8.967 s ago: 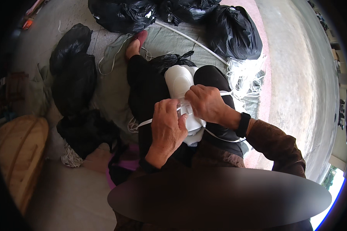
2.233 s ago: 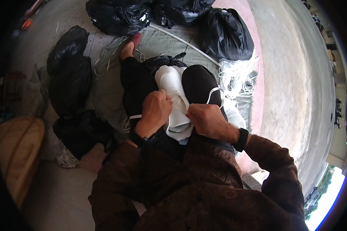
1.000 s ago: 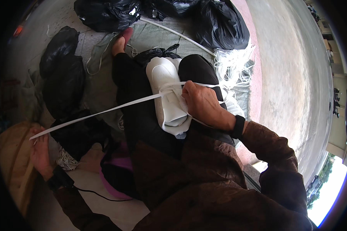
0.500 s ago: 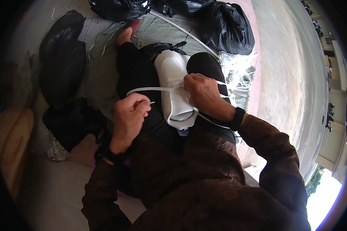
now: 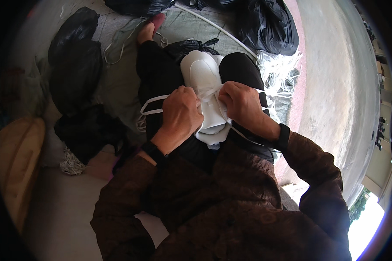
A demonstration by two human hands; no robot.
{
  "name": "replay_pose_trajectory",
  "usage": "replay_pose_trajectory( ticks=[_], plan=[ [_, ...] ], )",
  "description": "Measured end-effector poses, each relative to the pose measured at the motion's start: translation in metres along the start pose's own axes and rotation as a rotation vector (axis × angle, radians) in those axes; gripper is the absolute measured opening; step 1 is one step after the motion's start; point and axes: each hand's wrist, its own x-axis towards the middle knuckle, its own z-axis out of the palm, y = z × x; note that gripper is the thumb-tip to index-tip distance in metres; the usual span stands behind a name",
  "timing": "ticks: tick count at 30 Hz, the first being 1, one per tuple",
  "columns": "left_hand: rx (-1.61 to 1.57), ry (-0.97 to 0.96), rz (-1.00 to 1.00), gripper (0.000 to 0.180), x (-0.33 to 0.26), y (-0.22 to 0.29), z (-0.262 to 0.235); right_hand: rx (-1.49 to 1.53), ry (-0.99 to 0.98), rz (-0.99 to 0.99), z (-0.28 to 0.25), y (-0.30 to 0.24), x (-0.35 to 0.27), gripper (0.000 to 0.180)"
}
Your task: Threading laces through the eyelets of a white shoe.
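Observation:
A white shoe [image 5: 199,71] lies between my thighs, toe pointing away and its opening toward me. My left hand [image 5: 180,111] is closed at the shoe's left eyelet edge, fingers pinched on a flat white shoelace [image 5: 153,99]. That lace loops out over my left thigh and back. On the other edge, my right hand [image 5: 244,103] is closed too, its thumb and fingers pressed together at the lacing. More white lace trails from there across my right thigh. The eyelets and lace tip under my fingers are hidden.
A heap of white laces [image 5: 278,74] lies beyond my right knee. Black plastic bags [image 5: 270,27] stand ahead, with more bags [image 5: 75,69] at the left. A white rod [image 5: 215,28] lies across the grey-green sheet [image 5: 178,27]. A wooden board [image 5: 19,156] is at far left.
My left hand has moved right, from over my left thigh to the shoe's edge, bringing the lace end along. The right hand stays at the lacing. The view has shifted slightly.

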Motion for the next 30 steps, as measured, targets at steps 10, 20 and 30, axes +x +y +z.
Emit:
replay_pose_trajectory(
  ticks=[10, 20, 30],
  plan=[
    [-0.03, -0.034, 0.048, 0.035, -0.017, 0.024, -0.018, -0.148, -0.041, -0.131, -0.021, -0.021, -0.006, 0.031],
    [0.023, -0.051, 0.198, 0.046, -0.022, 0.02, -0.027, 0.173, -0.086, -0.138, -0.024, -0.007, -0.006, 0.025],
    [-0.646, -0.087, -0.189, 0.032, -0.096, 0.073, -0.032, -0.287, -0.231, -0.338, -0.029, -0.042, 0.004, 0.014]
  ],
)
